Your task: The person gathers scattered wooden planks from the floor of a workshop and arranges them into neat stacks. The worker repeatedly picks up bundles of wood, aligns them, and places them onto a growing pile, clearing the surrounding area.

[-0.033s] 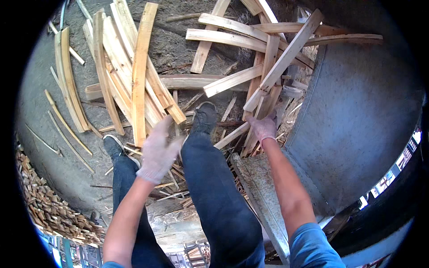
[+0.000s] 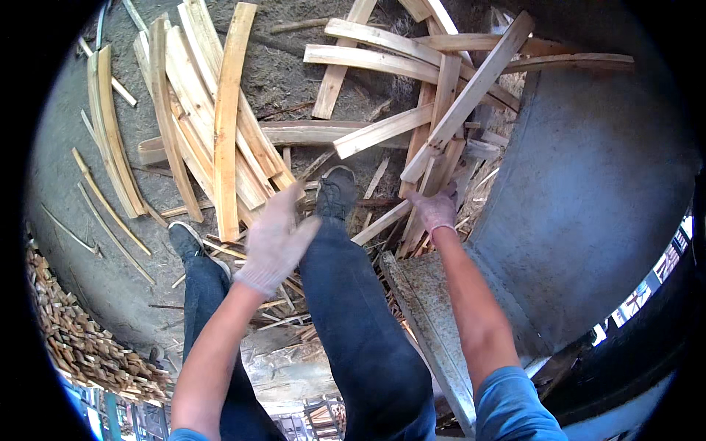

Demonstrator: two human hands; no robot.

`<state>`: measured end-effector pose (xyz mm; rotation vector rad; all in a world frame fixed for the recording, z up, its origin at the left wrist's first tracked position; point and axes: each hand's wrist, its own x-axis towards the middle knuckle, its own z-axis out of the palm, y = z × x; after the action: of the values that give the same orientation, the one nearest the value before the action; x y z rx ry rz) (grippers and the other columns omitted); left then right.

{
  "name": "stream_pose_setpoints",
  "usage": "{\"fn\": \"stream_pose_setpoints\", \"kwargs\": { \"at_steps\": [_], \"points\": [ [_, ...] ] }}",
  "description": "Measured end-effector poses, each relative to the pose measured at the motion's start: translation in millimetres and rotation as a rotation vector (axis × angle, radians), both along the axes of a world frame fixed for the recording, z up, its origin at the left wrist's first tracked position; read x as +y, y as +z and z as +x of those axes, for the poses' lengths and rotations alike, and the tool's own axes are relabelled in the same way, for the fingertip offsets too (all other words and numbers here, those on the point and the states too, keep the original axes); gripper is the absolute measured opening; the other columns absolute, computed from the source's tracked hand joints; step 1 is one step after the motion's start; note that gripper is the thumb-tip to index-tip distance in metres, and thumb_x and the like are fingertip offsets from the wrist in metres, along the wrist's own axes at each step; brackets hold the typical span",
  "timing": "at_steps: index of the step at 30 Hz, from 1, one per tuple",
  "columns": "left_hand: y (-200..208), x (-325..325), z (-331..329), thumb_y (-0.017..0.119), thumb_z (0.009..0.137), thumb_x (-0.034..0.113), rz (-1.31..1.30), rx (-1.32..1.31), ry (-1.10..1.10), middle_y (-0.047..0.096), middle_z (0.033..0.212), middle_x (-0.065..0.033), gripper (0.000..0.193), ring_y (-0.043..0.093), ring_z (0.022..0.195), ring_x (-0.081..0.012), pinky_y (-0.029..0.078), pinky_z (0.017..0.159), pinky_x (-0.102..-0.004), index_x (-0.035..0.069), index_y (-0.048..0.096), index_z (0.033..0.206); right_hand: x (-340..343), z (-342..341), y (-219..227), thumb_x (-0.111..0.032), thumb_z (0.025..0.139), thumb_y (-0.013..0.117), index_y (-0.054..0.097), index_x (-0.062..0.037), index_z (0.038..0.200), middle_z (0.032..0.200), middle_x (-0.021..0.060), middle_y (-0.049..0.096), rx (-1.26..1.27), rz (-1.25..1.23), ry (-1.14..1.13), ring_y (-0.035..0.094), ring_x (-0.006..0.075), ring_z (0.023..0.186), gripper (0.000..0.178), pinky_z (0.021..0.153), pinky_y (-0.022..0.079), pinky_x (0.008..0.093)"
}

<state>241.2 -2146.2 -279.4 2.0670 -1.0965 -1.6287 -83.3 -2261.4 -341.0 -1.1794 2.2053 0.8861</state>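
My right hand (image 2: 435,208), in a pale glove, is closed on the lower end of a long wooden plank (image 2: 471,92) that slants up to the right across a loose heap of planks (image 2: 382,62). My gloved left hand (image 2: 273,239) hovers with fingers spread and holds nothing. It is just below the near ends of a stack of curved planks (image 2: 224,125). My legs in dark trousers stand between the hands, with one shoe (image 2: 337,192) on wood scraps and the other shoe (image 2: 184,239) on the dirt ground.
A large grey curved surface (image 2: 596,198) fills the right side, with a worn metal edge (image 2: 423,301) beside my right leg. Thin curved strips (image 2: 110,140) lie at the left. A pile of small wood offcuts (image 2: 81,338) sits at the lower left.
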Motion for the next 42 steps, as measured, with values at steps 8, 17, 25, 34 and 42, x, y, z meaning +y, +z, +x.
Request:
{"fn": "stream_pose_setpoints", "kwargs": {
  "at_steps": [8,17,25,34,42],
  "points": [
    [-31,-66,-61,0.067,0.093,0.029,-0.117,0.067,0.041,0.064,0.132,-0.026,0.057,0.062,0.124,-0.0388,0.047,0.107,-0.0432,0.0,0.055,0.14,23,-40,-32,-0.051,0.067,0.09,0.043,0.0062,0.143,0.127,0.0337,0.063,-0.148,-0.275,0.015,0.063,0.0466,0.118,0.106,0.101,0.051,0.048],
    [-8,-53,-72,0.078,0.084,0.036,0.228,0.307,0.062,0.067,0.13,-0.0234,0.075,0.064,0.125,-0.0341,0.047,0.108,-0.0398,0.0,0.053,0.144,14,16,26,-0.028,0.077,0.075,0.063,0.0,0.123,0.107,0.0235,0.07,-0.563,-0.284,0.338,0.068,0.0401,0.105,0.055,0.094,0.053,0.0464],
    [-39,-45,-60,0.082,0.079,0.027,0.141,0.502,0.562,0.073,0.104,-0.0108,0.054,0.071,0.093,-0.0175,0.058,0.084,-0.0336,0.001,0.061,0.122,-73,171,71,-0.045,0.08,0.083,0.06,0.0024,0.132,0.117,0.0218,0.071,-1.166,-0.211,0.194,0.069,0.0319,0.112,0.075,0.098,0.053,0.0417],
    [-50,-79,109,0.078,0.087,0.048,-0.005,-0.127,0.516,0.07,0.118,-0.0196,0.078,0.069,0.101,-0.025,0.054,0.093,-0.0357,-0.005,0.054,0.139,-129,107,-4,-0.054,0.073,0.084,0.038,0.0131,0.147,0.133,0.0361,0.06,-0.317,-0.635,0.104,0.06,0.0443,0.126,0.11,0.112,0.045,0.0457],
    [-53,-67,6,0.083,0.082,0.031,-0.236,-0.2,0.042,0.056,0.145,-0.0246,0.081,0.052,0.137,-0.0357,0.04,0.117,-0.0413,0.0,0.048,0.149,-135,50,-44,-0.031,0.074,0.082,0.057,0.0021,0.137,0.13,0.0248,0.067,-0.494,-0.435,-0.044,0.065,0.036,0.121,0.075,0.105,0.049,0.0398]
  ]
}}
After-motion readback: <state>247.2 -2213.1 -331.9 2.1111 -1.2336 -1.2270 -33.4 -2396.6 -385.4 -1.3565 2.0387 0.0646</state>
